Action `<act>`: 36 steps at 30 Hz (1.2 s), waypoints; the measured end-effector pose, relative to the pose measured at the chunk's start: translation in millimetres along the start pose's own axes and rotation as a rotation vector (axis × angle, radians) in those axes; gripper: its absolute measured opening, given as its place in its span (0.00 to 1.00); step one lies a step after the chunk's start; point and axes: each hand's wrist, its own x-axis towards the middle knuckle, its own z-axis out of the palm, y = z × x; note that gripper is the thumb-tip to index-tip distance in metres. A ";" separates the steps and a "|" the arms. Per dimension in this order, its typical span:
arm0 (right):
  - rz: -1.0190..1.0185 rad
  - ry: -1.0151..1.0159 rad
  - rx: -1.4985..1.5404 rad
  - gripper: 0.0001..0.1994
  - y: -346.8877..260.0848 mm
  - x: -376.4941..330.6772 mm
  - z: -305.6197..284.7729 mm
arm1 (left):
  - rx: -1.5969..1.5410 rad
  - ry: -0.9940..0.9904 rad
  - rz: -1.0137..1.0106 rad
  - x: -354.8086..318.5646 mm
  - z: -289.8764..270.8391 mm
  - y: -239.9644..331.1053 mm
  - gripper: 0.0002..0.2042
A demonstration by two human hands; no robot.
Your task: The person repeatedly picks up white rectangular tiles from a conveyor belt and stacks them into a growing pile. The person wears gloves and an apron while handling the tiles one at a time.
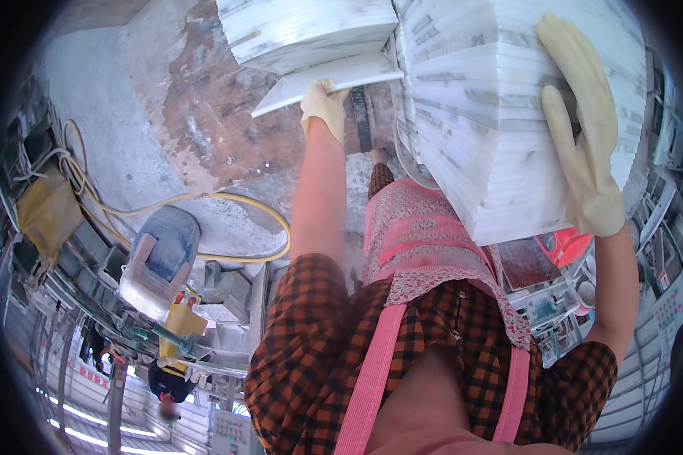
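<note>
My left hand (323, 110), in a cream rubber glove, is closed on the near edge of a thin white marble tile (370, 70). That tile is tilted, just below a stack of white slabs (311, 38) at the top. My right hand (590, 152), gloved too, lies with its fingers stretched out against a large stack of grey-veined white marble strips (493, 98). Its thumb stands apart from the other fingers. The near face of this stack reaches down beside my pink apron (425, 235).
A yellow hose (287, 231) loops over the stained floor (212, 114) at left, near a blue seat with pale padding (167, 239). Machinery lines both sides. Another person (171, 383) is in the background at lower left. A red plastic object (569, 246) sits below the stack.
</note>
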 end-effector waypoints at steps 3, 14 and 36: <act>0.028 -0.006 0.020 0.22 -1.4 -0.9 0.1 | -0.197 0.072 -0.083 7.2 -10.4 -14.9 0.16; -0.091 0.031 -0.162 0.25 2.5 -3.7 2.8 | 0.221 -0.200 0.191 13.8 -16.0 -7.1 0.18; -0.158 0.104 -0.044 0.22 24.4 -3.0 14.1 | 0.841 -0.002 0.199 -7.7 -181.4 -39.4 0.26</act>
